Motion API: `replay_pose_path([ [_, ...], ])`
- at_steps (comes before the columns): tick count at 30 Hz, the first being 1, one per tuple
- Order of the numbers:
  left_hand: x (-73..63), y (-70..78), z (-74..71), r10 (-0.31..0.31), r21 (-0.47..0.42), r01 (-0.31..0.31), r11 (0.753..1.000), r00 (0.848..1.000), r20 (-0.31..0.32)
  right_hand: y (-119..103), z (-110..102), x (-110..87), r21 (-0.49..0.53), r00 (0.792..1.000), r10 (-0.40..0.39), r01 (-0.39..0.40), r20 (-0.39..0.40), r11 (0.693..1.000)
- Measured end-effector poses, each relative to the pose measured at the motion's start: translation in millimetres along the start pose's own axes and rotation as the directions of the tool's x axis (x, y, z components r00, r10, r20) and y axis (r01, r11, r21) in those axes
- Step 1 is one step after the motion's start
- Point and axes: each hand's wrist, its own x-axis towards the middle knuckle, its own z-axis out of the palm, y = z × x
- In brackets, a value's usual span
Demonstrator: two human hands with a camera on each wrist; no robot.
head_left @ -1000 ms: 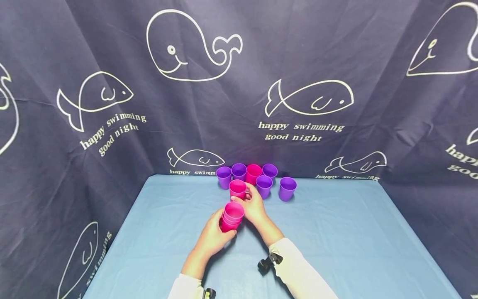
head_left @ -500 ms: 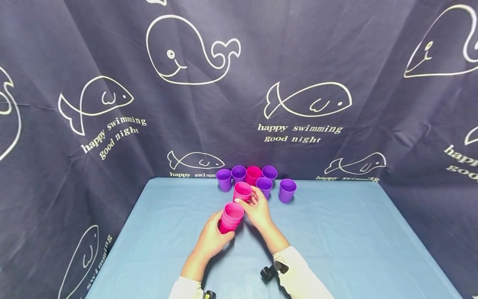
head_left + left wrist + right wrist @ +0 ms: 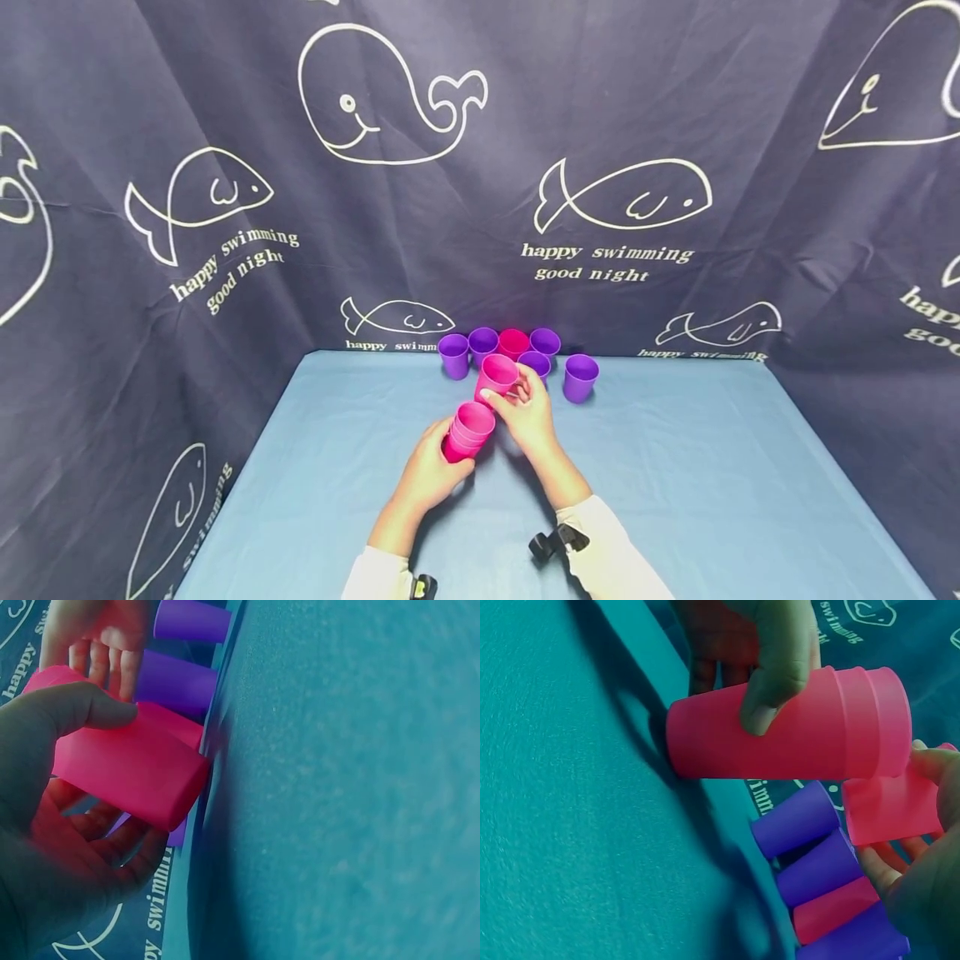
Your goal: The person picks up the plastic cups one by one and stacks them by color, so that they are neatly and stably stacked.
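Left hand point(image 3: 433, 475) grips a pink stack point(image 3: 470, 434), right hand point(image 3: 532, 417) a pink cup point(image 3: 496, 379).
Swinging the cup backward could topple purple cups point(image 3: 536, 364) behind it.

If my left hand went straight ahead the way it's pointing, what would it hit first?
Probably the single pink cup in your right hand, just beyond the pink stack your left hand holds. Depth is hard to judge, though.
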Motion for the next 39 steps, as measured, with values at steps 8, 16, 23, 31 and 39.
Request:
replay_pose_path([
  [8,-1.6,-3.6,-3.6,0.005,0.023,-0.005,1.0,1.0,-0.012,-3.4,-0.1,-5.5,0.12,1.0,-0.009,0.011,-0.016,0.993],
  [16,-3.2,-4.5,0.1,0.025,0.028,-0.024,0.999,1.0,-0.018,-4.5,-5.5,-9.1,0.097,0.997,-0.07,0.074,-0.041,0.993],
  [23,0.3,-1.5,0.3,0.017,0.016,-0.017,1.0,1.0,-0.015,-15.1,-7.9,-8.1,0.117,0.989,-0.138,0.143,-0.052,0.983],
  [31,2.5,1.0,0.1,0.025,0.01,-0.025,1.0,1.0,-0.006,-20.6,-10.4,-10.3,0.123,0.99,-0.137,0.139,-0.025,0.983],
  [39,1.9,0.7,1.4,0.022,-0.005,-0.022,1.0,1.0,0.0,-17.3,-10.6,-12.7,0.104,0.993,-0.11,0.105,0.04,0.989],
])
